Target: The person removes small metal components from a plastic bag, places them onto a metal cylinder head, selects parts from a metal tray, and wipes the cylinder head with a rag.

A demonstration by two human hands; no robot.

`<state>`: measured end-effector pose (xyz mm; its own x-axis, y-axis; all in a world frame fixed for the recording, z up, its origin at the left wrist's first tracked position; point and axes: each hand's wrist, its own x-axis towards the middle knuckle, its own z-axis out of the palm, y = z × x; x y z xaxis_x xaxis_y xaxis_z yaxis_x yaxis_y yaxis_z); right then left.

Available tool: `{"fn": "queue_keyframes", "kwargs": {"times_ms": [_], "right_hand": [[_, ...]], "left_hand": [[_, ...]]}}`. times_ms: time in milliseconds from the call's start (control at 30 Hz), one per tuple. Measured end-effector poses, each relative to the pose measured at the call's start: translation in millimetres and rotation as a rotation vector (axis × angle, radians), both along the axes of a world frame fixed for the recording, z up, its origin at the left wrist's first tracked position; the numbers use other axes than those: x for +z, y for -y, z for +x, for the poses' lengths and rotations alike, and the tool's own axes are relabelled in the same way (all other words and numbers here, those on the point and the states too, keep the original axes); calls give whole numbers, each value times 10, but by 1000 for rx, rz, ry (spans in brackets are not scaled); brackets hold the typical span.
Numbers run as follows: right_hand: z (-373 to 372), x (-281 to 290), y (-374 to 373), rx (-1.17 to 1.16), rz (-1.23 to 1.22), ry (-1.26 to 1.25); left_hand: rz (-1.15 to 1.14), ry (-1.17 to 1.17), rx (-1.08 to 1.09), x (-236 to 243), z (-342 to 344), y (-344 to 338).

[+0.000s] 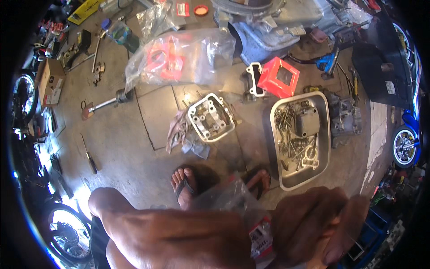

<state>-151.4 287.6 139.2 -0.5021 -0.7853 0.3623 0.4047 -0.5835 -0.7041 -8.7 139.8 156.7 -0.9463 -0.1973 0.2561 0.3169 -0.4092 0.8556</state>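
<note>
Close under the camera both hands meet on a small clear plastic bag [233, 197] with a red-and-white label at its lower end; the left hand [197, 242] is closed against the bag's left side, and the right hand [313, 224] is curled round its right edge, fingers folded, so the bag sits pinched between them above the person's sandalled feet [183, 184]; on the concrete floor [116, 134] beyond lies a grey cylinder head [210, 117] on a rag, just left of a metal tray [275, 148] full of bolts and small parts; a red box [278, 77] stands behind the tray, and a larger plastic bag [179, 58] with red contents lies further back.
</note>
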Motion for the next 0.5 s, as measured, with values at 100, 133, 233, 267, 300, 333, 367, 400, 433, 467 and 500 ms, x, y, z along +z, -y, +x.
{"fn": "queue_keyframes", "kwargs": {"times_ms": [100, 133, 233, 267, 300, 333, 367, 400, 433, 467, 500], "right_hand": [[162, 215, -107, -171, 57, 136], [148, 211, -89, -139, 31, 128], [116, 190, -58, -101, -11, 88], [126, 181, -55, -96, -11, 84], [114, 195, -34, -96, -19, 78], [98, 198, -28, -94, -28, 70], [120, 212, -36, -92, -26, 66], [137, 218, -39, -88, -27, 72], [143, 218, -36, -84, -29, 70], [136, 226, -38, -80, -31, 63], [147, 219, -43, -83, -21, 54]], "left_hand": [[-70, 67, 15, 71, 9, -59], [-90, 108, 33, 134, 33, -80], [-124, 168, 65, 207, 52, -99], [-123, 186, 70, 219, 62, -120], [-135, 200, 79, 238, 51, -114], [-149, 212, 91, 249, 48, -110], [-155, 225, 98, 275, 58, -128], [-167, 242, 108, 297, 61, -126], [-177, 265, 115, 337, 57, -143], [-188, 282, 128, 355, 47, -151], [-184, 296, 132, 360, 38, -166]]}}
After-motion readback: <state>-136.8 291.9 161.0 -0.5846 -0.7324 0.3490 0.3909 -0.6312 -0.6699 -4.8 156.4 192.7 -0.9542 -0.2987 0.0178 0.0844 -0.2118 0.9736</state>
